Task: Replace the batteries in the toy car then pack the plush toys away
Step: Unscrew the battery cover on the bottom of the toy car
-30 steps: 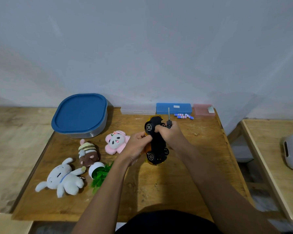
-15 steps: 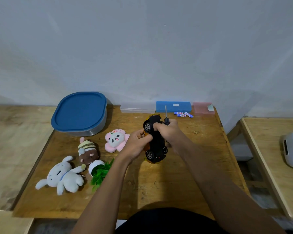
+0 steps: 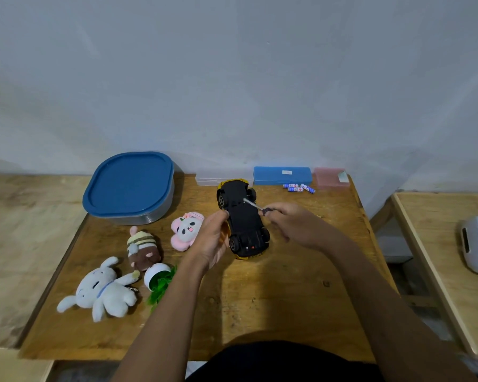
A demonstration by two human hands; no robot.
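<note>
Head camera: the left hand (image 3: 210, 238) grasps the toy car (image 3: 243, 221) by its side and holds it underside up, above the middle of the table (image 3: 260, 312). The right hand (image 3: 293, 224) pinches the handle of a small screwdriver (image 3: 255, 206), whose tip rests on the black underside toward the car's far end.

I judge this to be the first stage, working the screw of the battery cover. No cover lies loose and no open compartment shows. The swap itself and all of the packing are not yet done.

One car and one screwdriver are in view. The batteries (image 3: 298, 187) lie in a small cluster near the far right corner, three or four of them, too small to count surely.

Four plush toys lie along the left side:
- a pink panda flower (image 3: 185, 230) just beside the left hand
- a striped brown plush (image 3: 144, 248)
- a white rabbit (image 3: 102, 293) near the front left corner
- a green leafy plush in a white pot (image 3: 159, 279)

One container with a blue lid (image 3: 129, 186), closed, sits at the far left corner. Three flat cases line the far edge, one clear (image 3: 207, 180), one blue (image 3: 282, 175) and one pink (image 3: 329, 177).
</note>
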